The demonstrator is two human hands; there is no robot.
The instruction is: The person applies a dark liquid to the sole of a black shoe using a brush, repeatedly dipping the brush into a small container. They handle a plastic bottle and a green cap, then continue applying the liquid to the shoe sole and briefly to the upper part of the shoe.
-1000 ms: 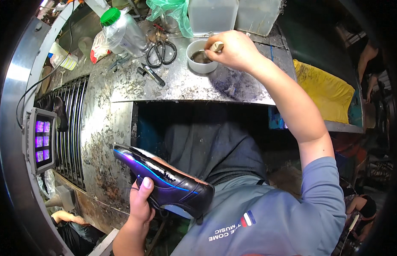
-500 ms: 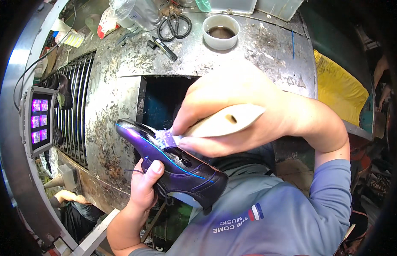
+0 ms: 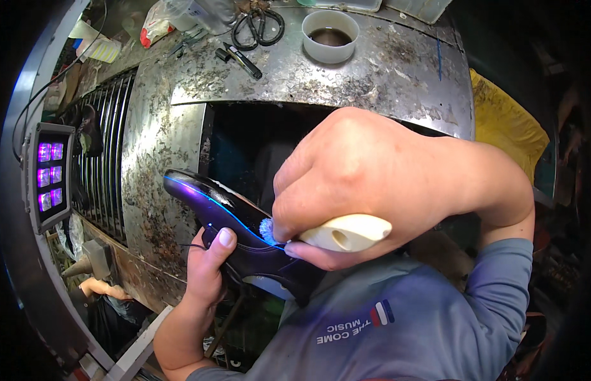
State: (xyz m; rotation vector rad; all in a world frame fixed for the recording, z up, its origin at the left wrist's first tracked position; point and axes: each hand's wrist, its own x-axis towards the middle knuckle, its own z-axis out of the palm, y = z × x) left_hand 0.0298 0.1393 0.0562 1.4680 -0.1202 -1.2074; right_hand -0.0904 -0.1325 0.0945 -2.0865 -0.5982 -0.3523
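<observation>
While the left hand (image 3: pixel 206 268) grips a black shoe (image 3: pixel 243 246) between the table (image 3: pixel 403 70) and the grey shirt (image 3: pixel 441 311), the right hand (image 3: pixel 352 181) has its fingers closed around a pale-handled brush (image 3: pixel 371 227) whose bluish bristles (image 3: pixel 265 230) touch the shoe's side.

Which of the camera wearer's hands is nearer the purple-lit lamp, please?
Left: the left hand holds the shoe, right of the lamp; the right hand, gripping the brush, is farther right.

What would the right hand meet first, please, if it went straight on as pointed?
Most likely the dark shoe; the right hand holds a brush whose bristles appear to touch it, though depth is unclear.
</observation>
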